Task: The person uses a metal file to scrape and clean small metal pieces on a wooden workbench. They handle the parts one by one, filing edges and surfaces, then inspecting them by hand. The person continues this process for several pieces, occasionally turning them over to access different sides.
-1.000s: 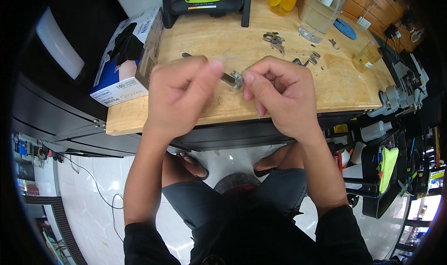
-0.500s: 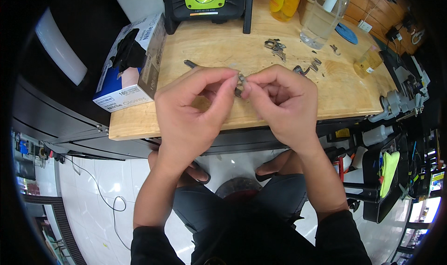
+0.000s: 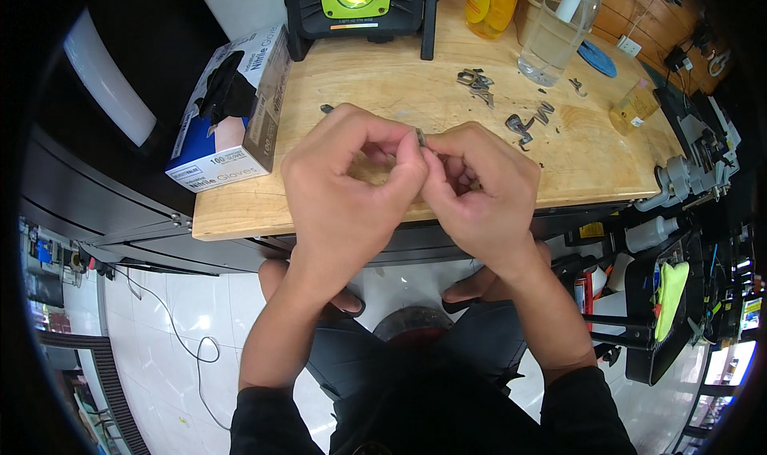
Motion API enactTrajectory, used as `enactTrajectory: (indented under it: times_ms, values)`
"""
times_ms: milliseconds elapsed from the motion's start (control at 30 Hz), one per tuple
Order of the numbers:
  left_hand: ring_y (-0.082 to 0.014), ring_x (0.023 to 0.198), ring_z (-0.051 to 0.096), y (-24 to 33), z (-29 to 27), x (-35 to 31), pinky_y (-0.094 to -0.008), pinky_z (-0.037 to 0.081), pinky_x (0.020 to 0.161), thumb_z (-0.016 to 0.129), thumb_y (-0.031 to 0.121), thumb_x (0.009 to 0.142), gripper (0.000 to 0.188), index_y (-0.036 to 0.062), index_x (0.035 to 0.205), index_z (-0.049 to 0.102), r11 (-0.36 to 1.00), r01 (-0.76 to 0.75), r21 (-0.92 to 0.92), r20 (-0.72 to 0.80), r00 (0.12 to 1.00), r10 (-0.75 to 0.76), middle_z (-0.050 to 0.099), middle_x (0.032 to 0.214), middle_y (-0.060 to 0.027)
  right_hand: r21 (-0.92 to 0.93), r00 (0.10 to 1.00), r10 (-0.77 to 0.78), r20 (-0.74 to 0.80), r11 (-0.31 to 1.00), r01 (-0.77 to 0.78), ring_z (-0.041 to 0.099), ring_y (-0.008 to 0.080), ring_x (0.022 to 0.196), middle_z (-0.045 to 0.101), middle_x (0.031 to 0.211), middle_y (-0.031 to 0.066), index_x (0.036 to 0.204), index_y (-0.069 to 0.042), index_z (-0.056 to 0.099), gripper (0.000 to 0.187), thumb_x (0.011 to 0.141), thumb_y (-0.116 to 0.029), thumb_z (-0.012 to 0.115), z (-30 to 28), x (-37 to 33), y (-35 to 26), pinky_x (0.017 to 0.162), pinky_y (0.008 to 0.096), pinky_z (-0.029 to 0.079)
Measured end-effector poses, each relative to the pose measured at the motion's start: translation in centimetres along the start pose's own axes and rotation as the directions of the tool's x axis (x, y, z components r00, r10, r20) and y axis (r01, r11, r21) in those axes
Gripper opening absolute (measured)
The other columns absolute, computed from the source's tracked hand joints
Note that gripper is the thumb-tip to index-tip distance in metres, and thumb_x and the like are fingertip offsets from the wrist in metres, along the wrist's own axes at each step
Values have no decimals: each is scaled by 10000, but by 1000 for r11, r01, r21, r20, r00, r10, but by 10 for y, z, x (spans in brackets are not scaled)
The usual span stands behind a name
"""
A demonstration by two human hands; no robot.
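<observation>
Head view: a small grey piece (image 3: 420,138) pinched between the fingertips of both my hands, above the worktop (image 3: 383,79).
My left hand (image 3: 347,187) and my right hand (image 3: 486,191) touch at the fingertips, each thumb and forefinger closed on the piece; the piece looks dull, with a slim upper end showing and the rest hidden by my fingers, so I cannot tell its full shape. Just past my right hand lie dark, curved flat pieces (image 3: 519,127), with a greyish cluster (image 3: 477,83) farther beyond. Left of my left hand stands a glove box (image 3: 260,127); past its knuckles a dark tip (image 3: 327,109) pokes out.
</observation>
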State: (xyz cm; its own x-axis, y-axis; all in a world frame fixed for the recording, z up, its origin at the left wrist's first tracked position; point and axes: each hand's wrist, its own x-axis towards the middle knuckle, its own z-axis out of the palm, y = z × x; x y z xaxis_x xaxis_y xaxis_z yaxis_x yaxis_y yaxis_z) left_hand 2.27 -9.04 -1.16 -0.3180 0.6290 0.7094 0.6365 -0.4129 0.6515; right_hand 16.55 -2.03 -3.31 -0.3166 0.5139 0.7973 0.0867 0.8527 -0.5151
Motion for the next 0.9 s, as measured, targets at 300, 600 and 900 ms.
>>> enactTrajectory:
  times_ms: [300,600,900]
  values:
    - [-67,728,607,-5,-3,-2,-235,507,695,783,7,877,64,-21,892,727,962,188,-200,81,981,-175,703,809,-14,19,1000,13,-4,1000,-13,625,179,570,649,785,84,970,-31,696,159,879,37,807,0,-1,-2,523,309,478]
    - [-110,812,647,-14,-6,-3,-261,519,764,777,19,923,111,-29,1023,774,956,154,-248,91,987,-135,739,895,-65,5,1000,11,-23,1000,-11,608,158,549,656,780,77,969,-23,701,145,882,33,803,1,-1,-3,504,301,460]
    - [-104,845,616,-12,-9,-6,-248,489,777,758,-12,959,129,-49,1077,796,974,114,-197,135,987,-88,750,940,-57,-2,997,34,-69,999,-34,619,143,555,665,785,66,996,-24,724,152,879,33,804,7,-6,0,514,279,478]
